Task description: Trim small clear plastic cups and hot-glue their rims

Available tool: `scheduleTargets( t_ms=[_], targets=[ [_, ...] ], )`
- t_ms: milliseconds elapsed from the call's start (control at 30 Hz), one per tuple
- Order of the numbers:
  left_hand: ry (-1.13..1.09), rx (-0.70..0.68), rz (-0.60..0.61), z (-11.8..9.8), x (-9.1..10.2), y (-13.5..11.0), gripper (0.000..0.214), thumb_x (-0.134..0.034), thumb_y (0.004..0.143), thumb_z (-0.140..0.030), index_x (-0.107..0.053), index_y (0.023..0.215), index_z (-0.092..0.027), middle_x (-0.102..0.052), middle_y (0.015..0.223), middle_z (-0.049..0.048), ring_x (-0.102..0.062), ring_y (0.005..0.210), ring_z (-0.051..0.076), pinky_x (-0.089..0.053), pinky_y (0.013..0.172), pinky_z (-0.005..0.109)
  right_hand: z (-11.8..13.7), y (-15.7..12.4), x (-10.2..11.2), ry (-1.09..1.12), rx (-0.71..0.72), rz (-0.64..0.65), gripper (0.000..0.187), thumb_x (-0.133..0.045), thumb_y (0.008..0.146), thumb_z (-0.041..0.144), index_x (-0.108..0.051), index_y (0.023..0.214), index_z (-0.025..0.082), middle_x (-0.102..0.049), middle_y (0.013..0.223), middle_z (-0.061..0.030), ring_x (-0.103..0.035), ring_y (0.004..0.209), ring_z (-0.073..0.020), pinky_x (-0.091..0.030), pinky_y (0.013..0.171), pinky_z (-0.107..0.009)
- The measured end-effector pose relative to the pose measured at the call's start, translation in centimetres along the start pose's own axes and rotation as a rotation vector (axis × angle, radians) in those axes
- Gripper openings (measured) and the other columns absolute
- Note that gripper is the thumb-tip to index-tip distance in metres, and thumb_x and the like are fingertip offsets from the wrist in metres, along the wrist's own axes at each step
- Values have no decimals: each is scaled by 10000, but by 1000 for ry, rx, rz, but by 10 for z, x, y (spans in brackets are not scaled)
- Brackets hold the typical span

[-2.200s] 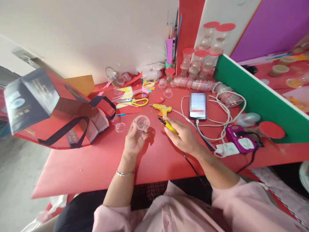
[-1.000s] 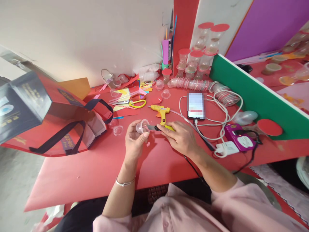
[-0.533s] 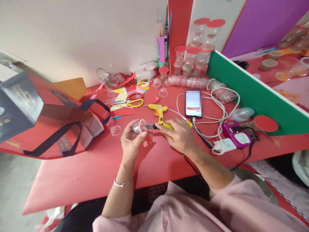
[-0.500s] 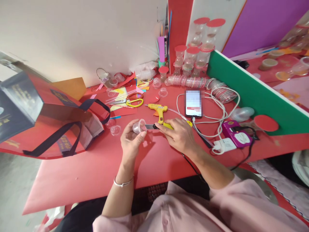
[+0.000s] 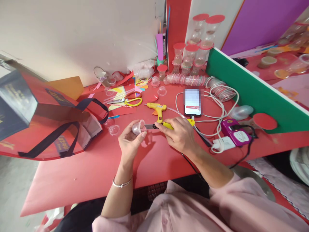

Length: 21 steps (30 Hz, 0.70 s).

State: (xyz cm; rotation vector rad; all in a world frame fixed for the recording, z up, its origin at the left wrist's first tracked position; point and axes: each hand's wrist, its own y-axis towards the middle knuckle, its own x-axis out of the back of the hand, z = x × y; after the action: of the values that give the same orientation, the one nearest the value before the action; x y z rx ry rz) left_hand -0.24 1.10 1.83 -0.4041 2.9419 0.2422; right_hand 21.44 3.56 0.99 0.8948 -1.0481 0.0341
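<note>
Our left hand (image 5: 129,138) grips a cup (image 5: 136,129), right hand (image 5: 181,133) clutches a knife (image 5: 168,125); can't read the blurry gold print (image 5: 17,94) on the bag (image 5: 45,129).

The cup (image 5: 136,129) looks clear, glossy plastic; the knife blade (image 5: 150,127) at its three o'clock, smooth metal; the glue gun (image 5: 157,106) toward two o'clock, smooth plastic.

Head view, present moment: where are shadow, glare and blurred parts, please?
In the head view, soft shadows lie on the table under the left hand and right hand; same view, glare whitens a dark panel of the bag; same view, much of the phone screen is pixelated, and the floor looks blurred.
</note>
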Motion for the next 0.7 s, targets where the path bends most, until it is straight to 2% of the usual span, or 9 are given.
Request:
scheduleTargets(
  t_ms=[300,567,700],
  targets=[
    [4,50,38,-2,1,1,392,-899,727,-327,-795,1071,-171,-724,853,48,-599,626,112,-497,537,224,1,1,0,-40,7,-45,503,-618,946,135,-664,1371,400,-721,1063,-39,-557,907,-213,-395,806,-374],
    [53,210,31,-3,9,3,419,-895,719,-375,-802,1085,-193,-700,787,23,-519,523,80,-418,424,187,1,-1,-1,-37,20,-31,616,-616,932,102,-589,1448,437,-723,1085,-38,-566,925,-220,-389,801,-376],
    [89,225,52,-1,12,5,403,-885,728,-392,-805,1063,-183,-690,731,19,-463,474,64,-382,408,187,0,-1,-2,-38,14,-22,619,-609,938,110,-580,1450,456,-720,1088,-34,-564,928,-219,-390,810,-378]
  ],
)
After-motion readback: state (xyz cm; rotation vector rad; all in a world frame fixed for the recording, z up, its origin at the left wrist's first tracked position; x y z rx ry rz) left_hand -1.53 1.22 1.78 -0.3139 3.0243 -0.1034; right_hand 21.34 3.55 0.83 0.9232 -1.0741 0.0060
